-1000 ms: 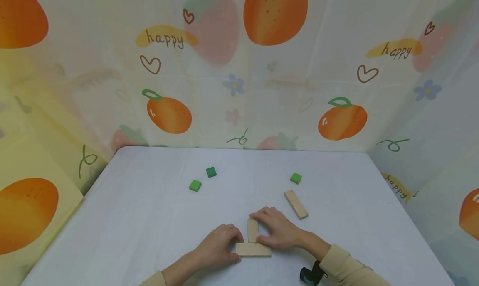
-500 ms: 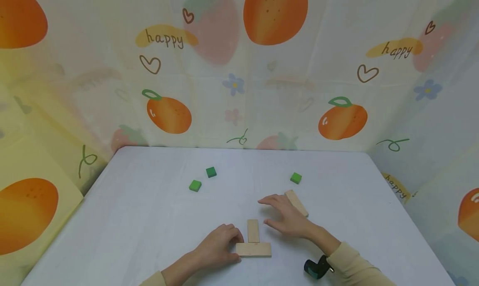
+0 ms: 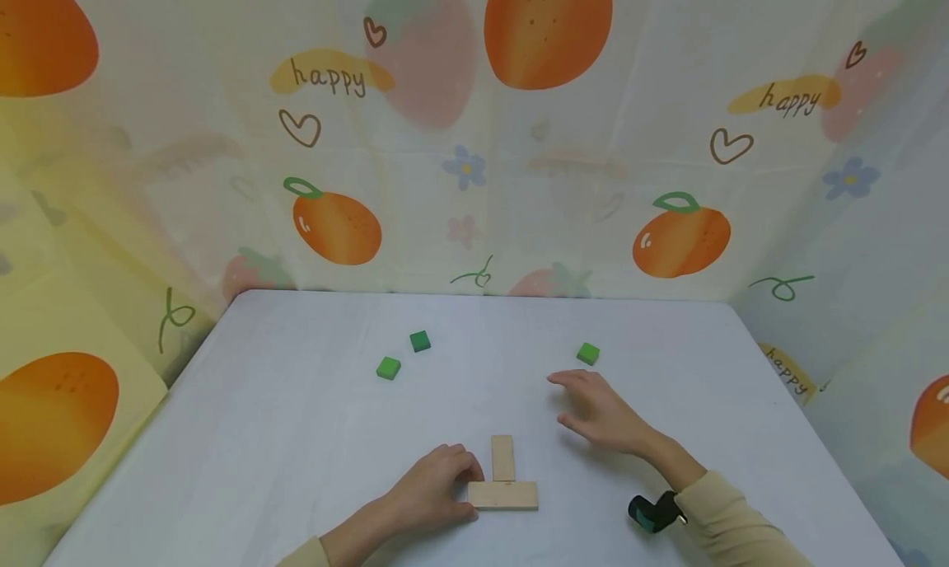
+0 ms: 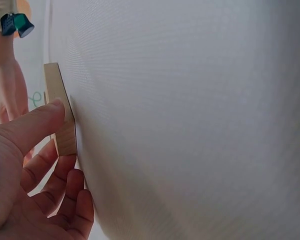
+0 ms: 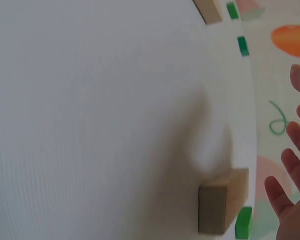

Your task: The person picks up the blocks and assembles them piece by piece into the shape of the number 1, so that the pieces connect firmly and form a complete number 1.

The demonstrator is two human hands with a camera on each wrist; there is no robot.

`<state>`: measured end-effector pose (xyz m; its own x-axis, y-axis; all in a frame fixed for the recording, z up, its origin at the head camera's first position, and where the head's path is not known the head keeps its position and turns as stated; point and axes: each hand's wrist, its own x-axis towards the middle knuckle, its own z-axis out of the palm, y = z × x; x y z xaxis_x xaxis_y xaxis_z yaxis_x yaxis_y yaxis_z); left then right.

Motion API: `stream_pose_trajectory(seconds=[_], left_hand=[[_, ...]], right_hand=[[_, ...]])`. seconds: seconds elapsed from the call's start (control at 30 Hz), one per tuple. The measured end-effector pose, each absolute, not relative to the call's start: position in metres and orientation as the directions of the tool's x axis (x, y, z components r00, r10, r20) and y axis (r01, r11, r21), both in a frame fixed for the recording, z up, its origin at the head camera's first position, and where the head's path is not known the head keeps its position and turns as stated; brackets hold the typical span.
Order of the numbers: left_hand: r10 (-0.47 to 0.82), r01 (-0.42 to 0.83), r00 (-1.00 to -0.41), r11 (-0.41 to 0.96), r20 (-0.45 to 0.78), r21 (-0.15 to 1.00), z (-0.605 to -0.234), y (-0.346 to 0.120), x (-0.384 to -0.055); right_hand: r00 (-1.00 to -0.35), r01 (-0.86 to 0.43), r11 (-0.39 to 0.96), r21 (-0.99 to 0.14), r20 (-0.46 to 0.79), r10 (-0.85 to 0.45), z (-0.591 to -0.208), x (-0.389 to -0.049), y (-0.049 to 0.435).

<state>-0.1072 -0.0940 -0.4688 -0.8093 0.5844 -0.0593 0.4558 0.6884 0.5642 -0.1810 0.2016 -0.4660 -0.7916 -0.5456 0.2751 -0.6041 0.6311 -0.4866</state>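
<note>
In the head view, a pale wooden block (image 3: 511, 497) lies crosswise near the front of the table. My left hand (image 3: 430, 493) grips its left end, and the left wrist view shows the thumb pressing the block's side. A second wooden block (image 3: 502, 456) points away from the middle of the first, end against its long side, making a T. My right hand (image 3: 604, 414) is above the table to the right, fingers spread and holding nothing. Close by it in the right wrist view is a third wooden block (image 5: 222, 202), hidden behind the hand in the head view.
Beyond the right hand sits a light green cube (image 3: 588, 353). Two more green cubes, one lighter (image 3: 389, 368) and one darker (image 3: 420, 341), lie at the back left of the white table (image 3: 296, 435). A black wrist device (image 3: 652, 513) hangs at the right sleeve.
My right hand has let go of the far block of the T and moved right and away, over the third block. The left hand stays on the crosswise block.
</note>
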Motion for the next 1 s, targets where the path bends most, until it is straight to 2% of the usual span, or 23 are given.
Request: stream_pose_trajectory(seconds=[0.33, 1.0], left_hand=[[0.587, 0.453, -0.808, 0.681, -0.058, 0.575, -0.471, -0.095, -0.108], [0.598, 0.468, -0.800, 0.673, -0.049, 0.573, -0.470, -0.096, -0.108]], right_hand=[[-0.844, -0.514, 0.663, -0.544, 0.180, -0.506, -0.463, -0.186, 0.230], [-0.766, -0.625, 0.662, -0.412, 0.162, -0.622, -0.475, -0.185, 0.255]])
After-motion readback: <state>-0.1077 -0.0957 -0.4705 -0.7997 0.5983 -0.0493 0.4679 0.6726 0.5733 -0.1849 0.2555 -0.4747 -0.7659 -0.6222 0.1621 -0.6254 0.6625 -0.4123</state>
